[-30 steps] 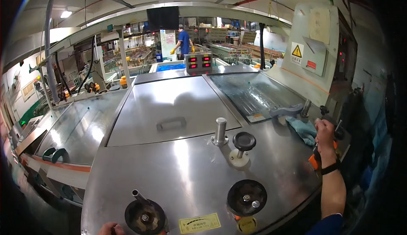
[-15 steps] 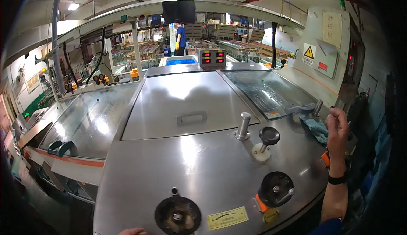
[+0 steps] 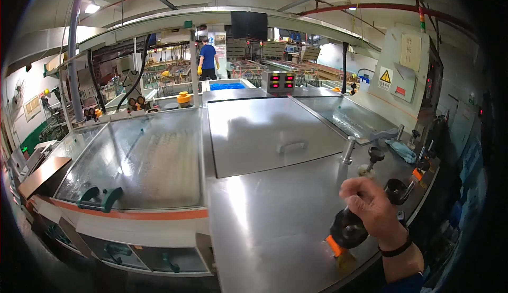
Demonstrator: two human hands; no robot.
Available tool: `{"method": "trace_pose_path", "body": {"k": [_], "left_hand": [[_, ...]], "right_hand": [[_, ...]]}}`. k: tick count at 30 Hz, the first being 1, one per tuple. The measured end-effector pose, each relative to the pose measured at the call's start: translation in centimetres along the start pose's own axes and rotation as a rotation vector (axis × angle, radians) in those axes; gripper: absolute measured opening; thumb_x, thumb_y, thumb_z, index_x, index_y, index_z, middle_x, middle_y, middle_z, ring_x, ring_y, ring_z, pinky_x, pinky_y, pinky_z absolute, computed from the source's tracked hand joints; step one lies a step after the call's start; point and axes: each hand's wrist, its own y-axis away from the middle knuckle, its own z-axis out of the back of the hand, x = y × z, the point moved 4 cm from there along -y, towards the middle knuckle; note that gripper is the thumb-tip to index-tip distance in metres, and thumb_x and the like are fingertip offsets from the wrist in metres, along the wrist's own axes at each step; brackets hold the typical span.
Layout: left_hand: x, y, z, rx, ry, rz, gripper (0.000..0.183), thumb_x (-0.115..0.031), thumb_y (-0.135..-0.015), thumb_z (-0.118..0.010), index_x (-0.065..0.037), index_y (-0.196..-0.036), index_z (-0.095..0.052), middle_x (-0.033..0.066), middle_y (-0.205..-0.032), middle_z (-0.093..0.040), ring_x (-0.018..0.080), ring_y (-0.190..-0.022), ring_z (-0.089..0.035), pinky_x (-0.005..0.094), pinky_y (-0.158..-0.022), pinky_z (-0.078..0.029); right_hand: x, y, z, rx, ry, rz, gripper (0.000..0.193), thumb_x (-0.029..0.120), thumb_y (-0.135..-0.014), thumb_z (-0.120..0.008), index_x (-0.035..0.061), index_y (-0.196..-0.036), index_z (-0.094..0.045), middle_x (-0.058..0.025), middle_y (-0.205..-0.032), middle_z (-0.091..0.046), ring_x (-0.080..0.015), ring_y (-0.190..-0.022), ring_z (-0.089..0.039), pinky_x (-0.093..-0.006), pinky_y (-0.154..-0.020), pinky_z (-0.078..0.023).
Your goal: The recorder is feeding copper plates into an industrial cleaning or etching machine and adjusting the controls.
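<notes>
My right hand (image 3: 371,207) is over the front part of a steel machine top (image 3: 264,229), its fingers curled in toward the thumb. Just below the fingers is a black handwheel (image 3: 349,229) with a short metal handle; whether the fingers grip that handle is hard to make out. A second black handwheel (image 3: 396,190) with a crank handle lies just beyond my hand, on its right. Past the fingers stand a black knob (image 3: 376,154) on a stem and a metal post (image 3: 348,150). My left hand is out of view.
A steel lid (image 3: 270,134) with a handle covers the machine's middle. To the left is a clear cover (image 3: 143,161) with green handles (image 3: 100,199). A blue cloth (image 3: 402,151) lies at the right edge. Behind the display box (image 3: 279,82), a person (image 3: 208,57) in blue stands with yellow gloves.
The view has shifted left and back. My right hand has moved from beside the cloth to the front handwheel, its fingers now curled. My left hand has left the lower edge.
</notes>
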Motion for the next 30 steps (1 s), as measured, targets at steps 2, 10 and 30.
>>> {"method": "trace_pose_path", "body": {"k": [2, 10, 30], "left_hand": [[1.2, -0.8, 2.7, 0.013, 0.027, 0.077, 0.017, -0.013, -0.099, -0.064, -0.001, -0.108, -0.07, -0.0003, -0.08, -0.063, 0.0055, -0.068, -0.051, 0.0211, -0.06, -0.039], [7.7, -1.1, 8.3, -0.056, 0.046, 0.154, 0.016, -0.012, -0.099, -0.062, -0.002, -0.109, -0.07, -0.0021, -0.077, -0.061, 0.0041, -0.065, -0.049, 0.0203, -0.058, -0.036], [12.7, -5.6, 47.7, -0.254, 0.033, 0.258, 0.017, -0.013, -0.099, -0.062, -0.001, -0.11, -0.069, -0.0006, -0.077, -0.062, 0.0058, -0.063, -0.051, 0.0219, -0.056, -0.039]], "right_hand": [[0.4, -0.3, -2.3, 0.069, 0.035, -0.161, 0.024, 0.021, -0.096, -0.067, 0.0002, -0.109, -0.067, -0.0021, -0.094, -0.064, -0.0109, -0.086, -0.059, -0.0282, -0.077, -0.049], [2.4, 1.2, -4.9, -0.083, 0.078, -0.185, 0.019, 0.017, -0.095, -0.066, -0.0003, -0.089, -0.069, 0.0019, -0.073, -0.06, -0.0072, -0.069, -0.053, -0.0249, -0.063, -0.043], [16.3, 6.4, -38.7, -0.302, 0.345, 0.284, 0.016, 0.001, -0.091, -0.056, 0.0002, -0.105, -0.061, -0.0137, -0.122, -0.059, -0.0198, -0.102, -0.058, -0.0315, -0.082, -0.047]]}}
